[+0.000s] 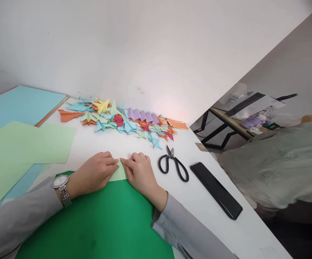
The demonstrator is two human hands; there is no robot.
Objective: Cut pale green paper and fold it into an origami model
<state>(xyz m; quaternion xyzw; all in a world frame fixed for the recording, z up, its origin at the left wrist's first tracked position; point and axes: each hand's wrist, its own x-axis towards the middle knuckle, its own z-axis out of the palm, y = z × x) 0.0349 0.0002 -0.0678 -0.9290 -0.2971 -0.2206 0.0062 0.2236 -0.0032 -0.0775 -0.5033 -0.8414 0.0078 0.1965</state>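
A small piece of light green paper lies at the top edge of a large dark green sheet. My left hand, with a watch on the wrist, is closed on its left side. From the right, my right hand pinches the same paper, thumb and index finger pressed together. The fingertips of both hands nearly meet at a line down the paper's middle. Part of the paper is hidden under the fingers. Black-handled scissors lie just right of my right hand.
Many folded paper figures are heaped along the wall. Light green sheets and a stack topped with blue paper lie left. A long black case rests near the table's right edge. Beyond it is another person.
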